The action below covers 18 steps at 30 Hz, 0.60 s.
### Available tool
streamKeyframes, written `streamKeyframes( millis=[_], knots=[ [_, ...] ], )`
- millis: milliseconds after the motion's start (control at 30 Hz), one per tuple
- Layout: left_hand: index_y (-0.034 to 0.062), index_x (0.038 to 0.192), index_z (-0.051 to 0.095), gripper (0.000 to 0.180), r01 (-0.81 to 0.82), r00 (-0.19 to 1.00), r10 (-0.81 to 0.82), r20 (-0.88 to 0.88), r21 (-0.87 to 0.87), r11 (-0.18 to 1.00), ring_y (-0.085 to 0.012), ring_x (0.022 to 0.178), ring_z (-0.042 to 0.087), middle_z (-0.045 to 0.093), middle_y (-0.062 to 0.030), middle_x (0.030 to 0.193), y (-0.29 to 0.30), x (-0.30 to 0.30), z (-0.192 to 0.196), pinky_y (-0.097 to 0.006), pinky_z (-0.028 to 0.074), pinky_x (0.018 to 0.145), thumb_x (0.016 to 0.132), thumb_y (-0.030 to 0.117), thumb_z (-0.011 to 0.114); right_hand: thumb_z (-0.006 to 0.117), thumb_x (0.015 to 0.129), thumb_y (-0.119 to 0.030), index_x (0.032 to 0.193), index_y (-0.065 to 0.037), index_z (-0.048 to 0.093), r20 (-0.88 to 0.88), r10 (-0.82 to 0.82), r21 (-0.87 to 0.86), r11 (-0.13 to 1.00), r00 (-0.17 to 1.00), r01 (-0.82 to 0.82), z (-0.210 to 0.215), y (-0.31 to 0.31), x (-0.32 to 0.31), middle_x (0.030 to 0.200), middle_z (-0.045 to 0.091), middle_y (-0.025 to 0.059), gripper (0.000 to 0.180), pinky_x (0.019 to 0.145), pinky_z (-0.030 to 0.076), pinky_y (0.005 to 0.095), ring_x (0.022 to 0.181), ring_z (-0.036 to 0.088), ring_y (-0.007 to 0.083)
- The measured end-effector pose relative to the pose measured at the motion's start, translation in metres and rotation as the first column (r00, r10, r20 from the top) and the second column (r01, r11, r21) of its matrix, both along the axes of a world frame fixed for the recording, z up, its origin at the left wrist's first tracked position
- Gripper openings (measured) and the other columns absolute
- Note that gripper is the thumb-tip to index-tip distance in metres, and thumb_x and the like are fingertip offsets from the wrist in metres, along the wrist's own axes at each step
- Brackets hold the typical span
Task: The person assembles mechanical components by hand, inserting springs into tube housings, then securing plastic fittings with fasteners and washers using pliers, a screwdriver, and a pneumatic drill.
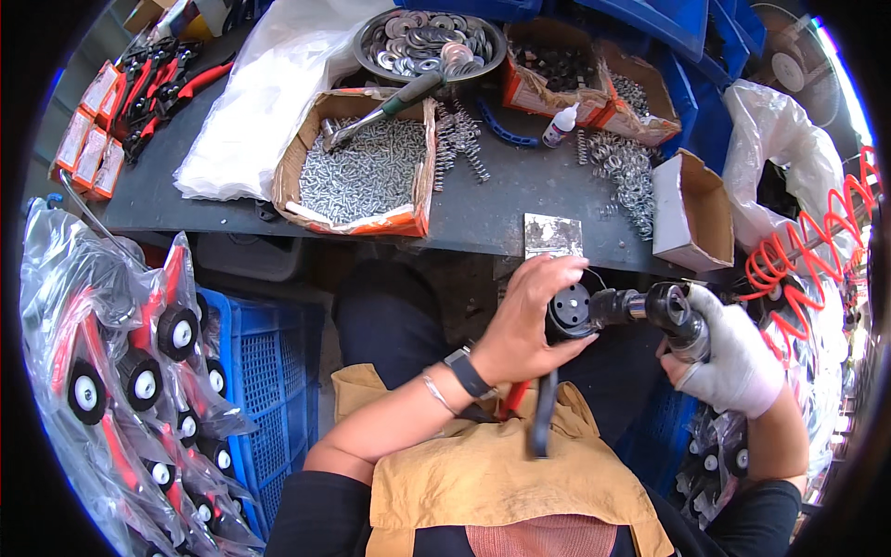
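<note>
My left hand is curled around a black round disc with small holes and a pale centre. Below that hand, a black lever and a red handle hang in front of the apron; whether they join the disc is hidden. My right hand, in a whitish glove, grips a dark metal power driver. The driver lies nearly level, its socket end pointing left at the disc's right edge, touching or almost touching it. A small worn metal plate juts from the bench edge just beyond the disc.
Across the dark bench stand a box of screws with a hammer-like tool on it, a bowl of washers, loose springs and an open carton. Bagged red-handled parts hang left beside a blue crate. A red coiled hose hangs right.
</note>
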<state>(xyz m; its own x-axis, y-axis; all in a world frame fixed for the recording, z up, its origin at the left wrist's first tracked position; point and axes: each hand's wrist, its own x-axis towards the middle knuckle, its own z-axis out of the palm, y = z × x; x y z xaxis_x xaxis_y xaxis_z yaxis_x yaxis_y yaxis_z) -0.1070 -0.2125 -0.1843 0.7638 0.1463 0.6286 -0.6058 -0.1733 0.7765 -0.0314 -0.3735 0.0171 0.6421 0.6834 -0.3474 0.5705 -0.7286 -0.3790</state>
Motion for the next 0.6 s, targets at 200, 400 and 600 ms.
streamKeyframes(
  millis=[200,400,600],
  knots=[
    [0.0116,0.118,0.032,0.071,-0.489,0.872,0.488,0.03,0.012,0.872,-0.0385,0.111,0.05,0.048,-0.0224,0.122,-0.027,0.005,-0.001,-0.053,0.029,0.102,0.064,0.009,0.079,0.068,0.075,-0.016,0.112,0.002,0.04,0.07,-0.119,0.033,0.993,0.99,0.117,-0.033,0.006,-0.031,0.071,0.061,0.0205,0.05,0.06,0.048,0.0409,0.069,0.061,0.0418],
    [0.0121,0.12,0.032,0.073,-0.47,0.88,0.47,0.068,-0.013,0.883,-0.0399,0.112,0.048,0.047,-0.0207,0.124,-0.027,0.005,-0.002,-0.053,0.03,0.101,0.064,0.01,0.08,0.066,0.076,-0.02,0.11,0.004,0.04,-0.062,-0.352,0.002,0.936,0.934,0.352,-0.036,0.018,-0.055,0.07,0.059,0.0245,0.049,0.06,0.047,0.0428,0.072,0.059,0.0452],
    [0.0133,0.126,0.033,0.076,-0.439,0.896,0.435,0.09,0.019,0.898,-0.0387,0.116,0.047,0.045,-0.021,0.128,-0.022,0.002,-0.002,-0.052,0.03,0.102,0.067,0.018,0.08,0.067,0.073,-0.019,0.098,0.002,0.046,-0.046,-0.334,0.025,0.942,0.941,0.335,-0.04,0.023,-0.042,0.07,0.059,0.0246,0.039,0.061,0.047,0.0424,0.073,0.059,0.045]
  ],
)
